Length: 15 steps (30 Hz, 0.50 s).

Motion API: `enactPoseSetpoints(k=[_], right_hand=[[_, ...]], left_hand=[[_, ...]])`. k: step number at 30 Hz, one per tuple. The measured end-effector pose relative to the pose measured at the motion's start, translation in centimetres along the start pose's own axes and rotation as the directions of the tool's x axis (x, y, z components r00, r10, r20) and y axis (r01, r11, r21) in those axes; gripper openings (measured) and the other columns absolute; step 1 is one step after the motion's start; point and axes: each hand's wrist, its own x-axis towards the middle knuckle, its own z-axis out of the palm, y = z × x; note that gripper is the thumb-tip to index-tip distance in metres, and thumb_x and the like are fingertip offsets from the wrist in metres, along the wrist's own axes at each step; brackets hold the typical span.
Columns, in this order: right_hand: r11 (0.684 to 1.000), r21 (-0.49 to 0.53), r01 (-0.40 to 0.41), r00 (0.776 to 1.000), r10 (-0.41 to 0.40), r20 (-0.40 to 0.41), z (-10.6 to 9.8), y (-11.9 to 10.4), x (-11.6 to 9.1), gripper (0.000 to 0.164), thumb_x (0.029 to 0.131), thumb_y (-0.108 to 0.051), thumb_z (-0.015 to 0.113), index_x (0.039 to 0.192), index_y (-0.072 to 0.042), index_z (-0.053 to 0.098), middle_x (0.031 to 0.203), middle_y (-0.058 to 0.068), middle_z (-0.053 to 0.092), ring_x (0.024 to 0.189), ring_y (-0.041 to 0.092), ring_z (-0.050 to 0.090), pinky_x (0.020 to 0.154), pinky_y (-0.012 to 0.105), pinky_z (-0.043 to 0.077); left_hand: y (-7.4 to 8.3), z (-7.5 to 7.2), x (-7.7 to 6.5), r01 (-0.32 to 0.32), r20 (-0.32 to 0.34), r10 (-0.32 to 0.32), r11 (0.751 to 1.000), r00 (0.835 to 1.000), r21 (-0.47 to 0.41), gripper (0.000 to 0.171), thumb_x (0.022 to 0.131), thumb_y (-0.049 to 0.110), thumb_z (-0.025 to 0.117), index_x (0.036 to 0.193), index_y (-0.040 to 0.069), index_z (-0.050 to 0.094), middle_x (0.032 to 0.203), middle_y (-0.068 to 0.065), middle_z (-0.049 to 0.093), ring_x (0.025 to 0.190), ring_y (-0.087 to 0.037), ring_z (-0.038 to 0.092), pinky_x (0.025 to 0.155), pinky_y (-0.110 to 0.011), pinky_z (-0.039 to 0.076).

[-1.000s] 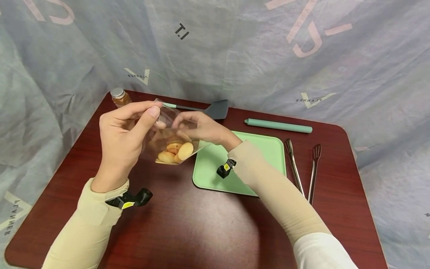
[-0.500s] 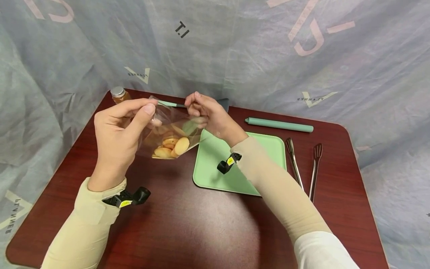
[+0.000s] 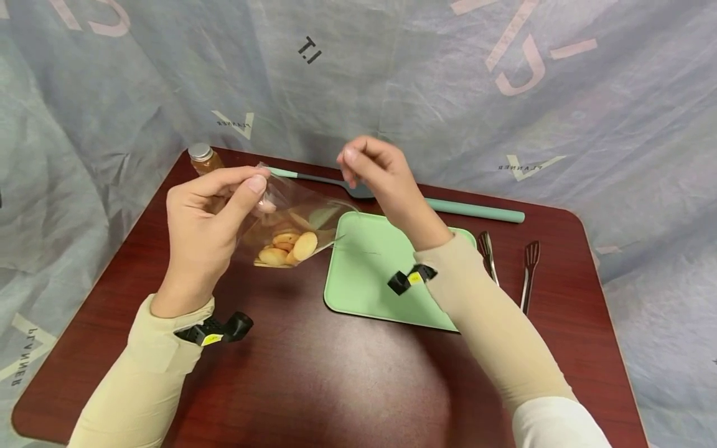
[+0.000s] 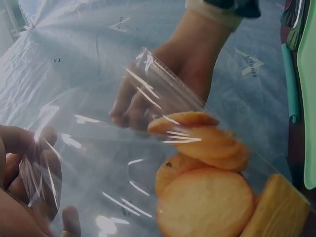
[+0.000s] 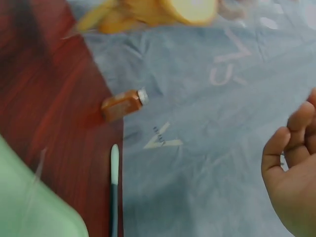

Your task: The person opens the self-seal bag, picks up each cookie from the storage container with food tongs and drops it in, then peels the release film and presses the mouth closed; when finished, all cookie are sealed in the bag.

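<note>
My left hand (image 3: 204, 224) pinches the upper corner of a clear plastic bag (image 3: 294, 205) between thumb and fingers, left of centre in the head view. Several round golden cookies (image 3: 304, 246) lie at the bottom of the bag, which hangs above the table. In the left wrist view, the cookies (image 4: 205, 202) fill the lower right behind the shiny film. My right hand (image 3: 386, 177) is raised right of the bag, above the tray, its fingers loosely bent. Nothing shows between those fingers in the right wrist view, where the hand (image 5: 296, 168) is partly cut off.
A light green tray (image 3: 370, 286) lies on the dark red table (image 3: 313, 373). Behind are a spatula (image 3: 319, 179), a green tube-like stick (image 3: 476, 210) and a silver-lidded jar (image 3: 204, 158). Metal tongs (image 3: 529, 267) lie to the right. A grey curtain (image 3: 358, 81) hangs behind.
My right hand has drawn away from the bag, moving up and to the right. The left hand keeps its hold on the bag, nearly in place.
</note>
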Motion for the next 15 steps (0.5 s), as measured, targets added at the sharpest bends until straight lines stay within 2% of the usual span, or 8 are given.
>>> enactPoseSetpoints(k=[3, 5, 7, 10, 12, 15], right_hand=[[0.987, -0.160, -0.004, 0.997, 0.017, 0.080, -0.5, -0.5, -2.6, 0.017, 0.103, -0.010, 0.058, 0.100, 0.004, 0.067, 0.080, 0.015, 0.059, 0.072, 0.030, 0.052, 0.069, 0.038, 0.046], [0.979, -0.202, -0.019, 0.993, 0.042, 0.111, -0.9, -0.6, -4.4, 0.017, 0.104, -0.012, 0.058, 0.105, 0.003, 0.067, 0.083, 0.016, 0.061, 0.074, 0.030, 0.054, 0.070, 0.038, 0.048], [0.981, -0.188, -0.043, 0.993, 0.064, 0.103, -1.2, -0.7, -6.1, 0.019, 0.106, -0.015, 0.056, 0.110, 0.000, 0.068, 0.086, 0.016, 0.062, 0.076, 0.031, 0.056, 0.073, 0.039, 0.050], [0.992, -0.101, -0.075, 0.995, 0.080, 0.051, -1.7, -0.7, -8.2, 0.027, 0.109, -0.023, 0.050, 0.117, -0.002, 0.067, 0.090, 0.018, 0.061, 0.078, 0.031, 0.057, 0.075, 0.039, 0.050], [0.994, -0.060, -0.092, 0.996, 0.093, 0.007, -2.0, -0.7, -9.2, 0.031, 0.110, -0.027, 0.047, 0.119, -0.004, 0.067, 0.093, 0.018, 0.062, 0.080, 0.031, 0.058, 0.077, 0.038, 0.051], [0.990, -0.094, -0.102, 0.994, 0.098, -0.048, -2.6, -0.7, -10.0, 0.030, 0.110, -0.023, 0.047, 0.119, -0.001, 0.066, 0.097, 0.017, 0.064, 0.083, 0.033, 0.060, 0.081, 0.038, 0.051]], left_hand=[[-0.2, 0.3, -0.1, 0.003, 0.028, -0.003, 1.000, 1.000, 0.018, 0.013, 0.091, -0.010, 0.070, 0.103, -0.015, 0.072, 0.073, -0.016, 0.071, 0.064, -0.019, 0.068, 0.062, -0.023, 0.054], [-0.3, 0.6, -0.2, 0.010, 0.046, -0.011, 1.000, 0.999, 0.021, 0.013, 0.091, -0.009, 0.070, 0.103, -0.014, 0.073, 0.073, -0.017, 0.071, 0.064, -0.019, 0.069, 0.062, -0.024, 0.054], [-0.4, 0.8, -0.3, 0.018, 0.066, -0.019, 1.000, 0.998, 0.017, 0.013, 0.092, -0.009, 0.069, 0.103, -0.014, 0.072, 0.073, -0.018, 0.071, 0.065, -0.020, 0.069, 0.063, -0.025, 0.054], [-0.6, 1.1, -0.3, 0.040, 0.104, -0.041, 0.999, 0.994, 0.016, 0.013, 0.093, -0.008, 0.069, 0.104, -0.014, 0.073, 0.073, -0.022, 0.070, 0.067, -0.022, 0.070, 0.066, -0.027, 0.056], [-0.8, 1.3, -0.3, 0.038, 0.126, -0.043, 0.998, 0.991, 0.048, 0.013, 0.093, -0.007, 0.069, 0.104, -0.012, 0.074, 0.075, -0.022, 0.070, 0.068, -0.023, 0.071, 0.068, -0.029, 0.056], [-1.1, 1.6, -0.3, 0.035, 0.149, -0.047, 0.996, 0.988, 0.079, 0.013, 0.093, -0.005, 0.069, 0.104, -0.009, 0.075, 0.076, -0.021, 0.071, 0.068, -0.023, 0.072, 0.071, -0.032, 0.057]])
